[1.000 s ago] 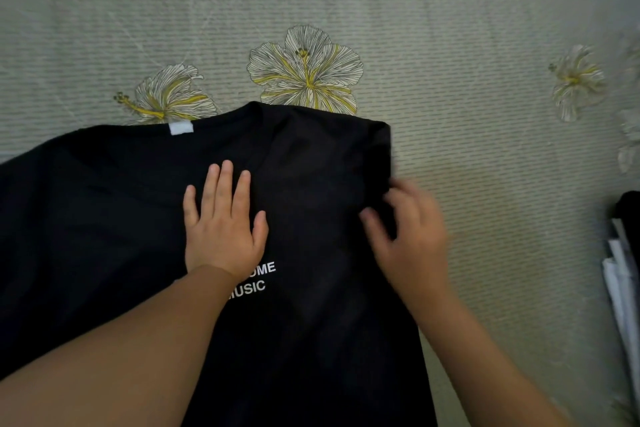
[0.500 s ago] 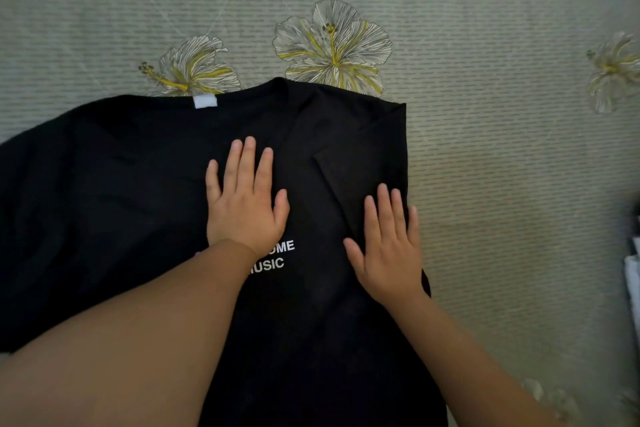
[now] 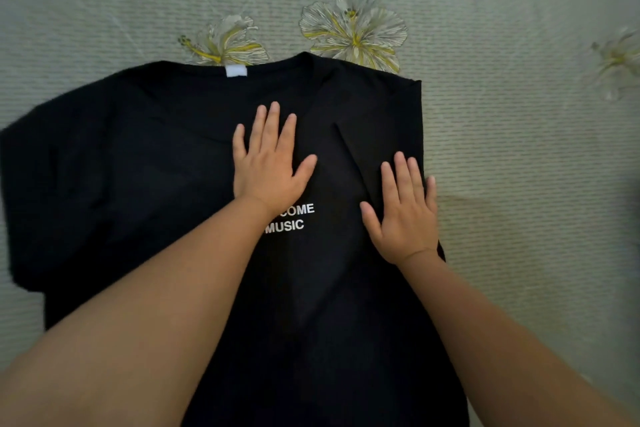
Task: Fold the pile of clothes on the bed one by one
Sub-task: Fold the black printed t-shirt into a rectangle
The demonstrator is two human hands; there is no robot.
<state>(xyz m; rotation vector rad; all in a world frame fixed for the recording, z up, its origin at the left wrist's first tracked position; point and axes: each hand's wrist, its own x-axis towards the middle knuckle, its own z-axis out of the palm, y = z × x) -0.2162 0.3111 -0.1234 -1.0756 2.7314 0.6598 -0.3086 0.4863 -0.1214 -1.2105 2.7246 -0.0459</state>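
Beside flat left hand (image 3: 268, 170) on black shirt (image 3: 138, 166), white print (image 3: 289, 217) "COME MUSIC".

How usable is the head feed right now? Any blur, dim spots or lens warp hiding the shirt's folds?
Head view: dim, flat light, so the black T-shirt reads as a near-featureless mass, with only the folded sleeve edge by the right hand faintly visible. Left hand and the white print are sharp. The flowered bedsheet softens and bows toward the edges from the wide-angle lens. No glare.
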